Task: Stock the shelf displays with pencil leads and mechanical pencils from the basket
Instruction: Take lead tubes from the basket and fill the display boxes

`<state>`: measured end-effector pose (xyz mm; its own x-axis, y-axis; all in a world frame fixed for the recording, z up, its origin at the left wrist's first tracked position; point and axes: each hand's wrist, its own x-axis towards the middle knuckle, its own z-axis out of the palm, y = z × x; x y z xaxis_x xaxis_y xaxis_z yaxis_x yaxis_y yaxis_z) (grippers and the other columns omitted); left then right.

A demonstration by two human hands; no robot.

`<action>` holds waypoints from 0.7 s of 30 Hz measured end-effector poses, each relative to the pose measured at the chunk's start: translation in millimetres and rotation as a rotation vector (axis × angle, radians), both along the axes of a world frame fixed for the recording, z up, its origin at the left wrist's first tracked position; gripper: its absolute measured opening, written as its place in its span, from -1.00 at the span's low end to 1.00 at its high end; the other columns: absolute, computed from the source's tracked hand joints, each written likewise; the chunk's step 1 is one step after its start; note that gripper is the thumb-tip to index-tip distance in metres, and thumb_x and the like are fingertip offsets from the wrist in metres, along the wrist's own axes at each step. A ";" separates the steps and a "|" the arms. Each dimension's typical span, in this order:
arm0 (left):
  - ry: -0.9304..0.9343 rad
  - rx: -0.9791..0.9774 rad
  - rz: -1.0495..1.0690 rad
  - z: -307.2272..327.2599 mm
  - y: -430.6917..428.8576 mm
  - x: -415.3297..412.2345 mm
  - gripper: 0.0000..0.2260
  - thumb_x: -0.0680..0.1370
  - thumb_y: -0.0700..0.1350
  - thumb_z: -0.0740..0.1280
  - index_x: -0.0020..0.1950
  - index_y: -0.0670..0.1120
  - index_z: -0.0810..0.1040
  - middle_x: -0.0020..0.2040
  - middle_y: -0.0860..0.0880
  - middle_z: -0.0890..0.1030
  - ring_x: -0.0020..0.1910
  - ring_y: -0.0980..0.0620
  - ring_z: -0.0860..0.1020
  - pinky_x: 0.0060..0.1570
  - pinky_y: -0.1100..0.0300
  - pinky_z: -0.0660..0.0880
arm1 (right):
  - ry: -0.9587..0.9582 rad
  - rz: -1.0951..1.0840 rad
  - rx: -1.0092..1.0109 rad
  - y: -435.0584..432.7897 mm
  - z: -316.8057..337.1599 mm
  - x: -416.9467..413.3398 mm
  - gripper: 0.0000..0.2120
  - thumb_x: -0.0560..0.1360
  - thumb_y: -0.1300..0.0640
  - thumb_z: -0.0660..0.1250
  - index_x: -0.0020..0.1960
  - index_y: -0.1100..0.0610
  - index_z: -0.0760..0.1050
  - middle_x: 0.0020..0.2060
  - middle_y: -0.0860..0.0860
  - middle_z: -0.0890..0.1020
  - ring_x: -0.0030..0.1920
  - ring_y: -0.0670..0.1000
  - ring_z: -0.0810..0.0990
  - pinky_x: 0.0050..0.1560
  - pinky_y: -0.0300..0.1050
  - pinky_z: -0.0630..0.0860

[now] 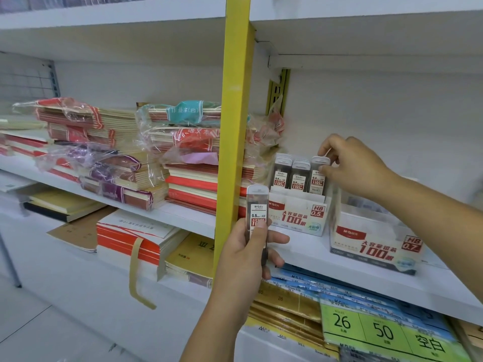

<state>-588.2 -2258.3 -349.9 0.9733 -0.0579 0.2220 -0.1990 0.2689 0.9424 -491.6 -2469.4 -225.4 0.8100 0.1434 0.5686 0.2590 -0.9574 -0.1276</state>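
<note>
My left hand (pixel 245 253) grips an upright pencil lead case (pixel 257 205), clear with a white cap and a 0.5 HB label, in front of the yellow shelf post. My right hand (pixel 350 164) pinches the white cap of the rightmost lead case (pixel 317 178) standing in the white and red 0.5 HB display box (pixel 298 218). Two more rows of lead cases (pixel 288 176) stand in that box to the left. Beside it, further right, sits the 0.7 HB display box (pixel 376 244); my right forearm hides its contents. The basket is out of view.
A yellow upright post (pixel 232 142) divides the white shelf (pixel 313 254). Stacks of wrapped exercise books (pixel 183 158) fill the left bay on two levels. Below the displays lie packs of blue and green loose-leaf paper (pixel 379 330) and gold-edged pads.
</note>
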 end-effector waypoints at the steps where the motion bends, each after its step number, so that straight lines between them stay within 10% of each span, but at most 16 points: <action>1: -0.002 0.001 0.002 0.2 0.2 -0.2 -0.83 0.68 0.04 0.17 0.15 0.09 0.54 -0.10 0.01 0.74 -0.40 0.14 0.57 -0.50 0.31 0.43 | -0.013 -0.018 -0.036 -0.5 -0.9 0.5 -0.78 0.46 0.11 0.40 -0.01 -0.08 0.40 -0.12 -0.03 0.57 0.01 -0.01 0.43 -0.12 -0.05 0.40; 11: -0.011 -0.034 -0.027 5.0 -1.2 -5.4 -0.85 0.65 0.02 0.25 0.12 0.09 0.61 -0.10 -0.06 0.73 -0.31 0.03 0.67 -0.49 0.29 0.50 | -0.096 -0.170 -0.258 1.2 7.1 -12.4 -0.72 0.58 -0.02 0.27 0.26 -0.04 0.55 0.14 0.06 0.56 0.21 0.11 0.33 0.12 -0.01 0.31; 21: -0.053 -0.005 -0.114 13.7 -10.5 -5.0 -0.86 0.62 0.02 0.30 0.06 0.06 0.64 -0.15 -0.08 0.72 -0.28 -0.01 0.70 -0.47 0.24 0.54 | 0.195 0.429 0.412 46.3 -12.9 -104.6 -0.76 0.49 -0.02 0.39 0.14 -0.21 0.56 -0.11 -0.24 0.64 -0.12 -0.30 0.57 -0.14 -0.48 0.46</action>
<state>-593.1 -2268.9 -336.1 0.9474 -0.1663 0.2734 -0.2161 0.2977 0.9299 -596.2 -2423.0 -238.3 0.8236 0.2792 0.4937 0.5439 -0.6355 -0.5480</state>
